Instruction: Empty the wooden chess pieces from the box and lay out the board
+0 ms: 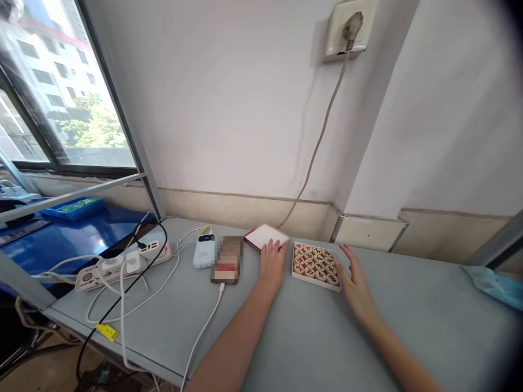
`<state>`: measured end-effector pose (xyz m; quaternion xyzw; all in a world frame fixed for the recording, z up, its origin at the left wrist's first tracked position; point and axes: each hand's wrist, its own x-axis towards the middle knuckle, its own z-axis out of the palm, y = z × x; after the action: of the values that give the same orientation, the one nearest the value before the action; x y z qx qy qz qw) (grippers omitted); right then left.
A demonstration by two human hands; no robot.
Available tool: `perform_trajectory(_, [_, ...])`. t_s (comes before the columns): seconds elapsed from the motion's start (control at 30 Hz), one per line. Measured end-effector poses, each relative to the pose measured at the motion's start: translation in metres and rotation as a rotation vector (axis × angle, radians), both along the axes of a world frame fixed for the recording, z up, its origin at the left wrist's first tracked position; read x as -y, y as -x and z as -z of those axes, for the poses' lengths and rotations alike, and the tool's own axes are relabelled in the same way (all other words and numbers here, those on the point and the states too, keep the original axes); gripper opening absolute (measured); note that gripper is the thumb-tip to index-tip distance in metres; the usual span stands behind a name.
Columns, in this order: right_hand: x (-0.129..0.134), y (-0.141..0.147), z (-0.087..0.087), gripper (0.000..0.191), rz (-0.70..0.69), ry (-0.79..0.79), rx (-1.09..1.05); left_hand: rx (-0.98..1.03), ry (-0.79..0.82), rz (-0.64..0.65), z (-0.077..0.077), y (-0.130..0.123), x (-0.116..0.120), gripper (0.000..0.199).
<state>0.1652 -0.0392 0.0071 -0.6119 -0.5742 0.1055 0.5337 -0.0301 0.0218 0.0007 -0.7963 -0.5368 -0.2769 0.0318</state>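
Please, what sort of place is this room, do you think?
Probably a small office or workroom. A grey desk stands against a plain wall, holding a power strip and a phone on a cable, and the window looks out onto a tall building.

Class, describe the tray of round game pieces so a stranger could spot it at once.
From the wall socket, look down to the grey desk. There, between the left hand and right hand, sits a pale tray of round Chinese chess pieces with red characters, the only thing holding discs.
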Motion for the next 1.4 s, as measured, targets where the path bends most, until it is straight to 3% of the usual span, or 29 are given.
perform_trajectory(0.1, [-0.003, -0.007, 0.004, 0.052, 0.036, 0.047, -0.075, 0.033, -0.001, 0.043, 0.002, -0.001, 0.000, 0.049])
perform_trajectory(0.23, [-0.012, -0.020, 0.010, 0.049, 0.041, 0.095, -0.160, 0.236, -0.009, 0.119, -0.005, -0.003, 0.006, 0.046])
perform_trajectory(0.4, [-0.047, -0.041, 0.023, 0.048, -0.036, 0.144, -0.222, 0.543, 0.197, 0.188, -0.002, -0.010, 0.002, 0.037])
perform_trajectory(0.53, [-0.069, -0.048, 0.022, 0.046, -0.140, 0.223, -0.204, 0.705, 0.396, 0.300, 0.006, -0.017, -0.005, 0.042])
perform_trajectory(0.63, [-0.068, -0.050, 0.016, 0.046, -0.203, 0.259, -0.186, 0.760, 0.407, 0.324, 0.009, -0.018, -0.008, 0.041])
perform_trajectory(0.73, [-0.052, -0.049, 0.011, 0.043, -0.268, 0.294, -0.156, 0.854, 0.392, 0.236, 0.009, -0.018, -0.010, 0.035])
perform_trajectory(0.83, [-0.035, -0.046, 0.010, 0.042, -0.285, 0.324, -0.088, 0.772, 0.364, 0.178, 0.009, -0.018, -0.008, 0.030])
perform_trajectory(0.97, [-0.023, -0.040, 0.007, 0.042, -0.273, 0.347, -0.043, 0.638, 0.349, 0.212, 0.008, -0.018, -0.003, 0.033])
perform_trajectory(1.4, [-0.018, -0.037, 0.005, 0.031, -0.196, 0.177, 0.034, 0.609, 0.373, 0.216, 0.006, -0.018, -0.005, 0.030])
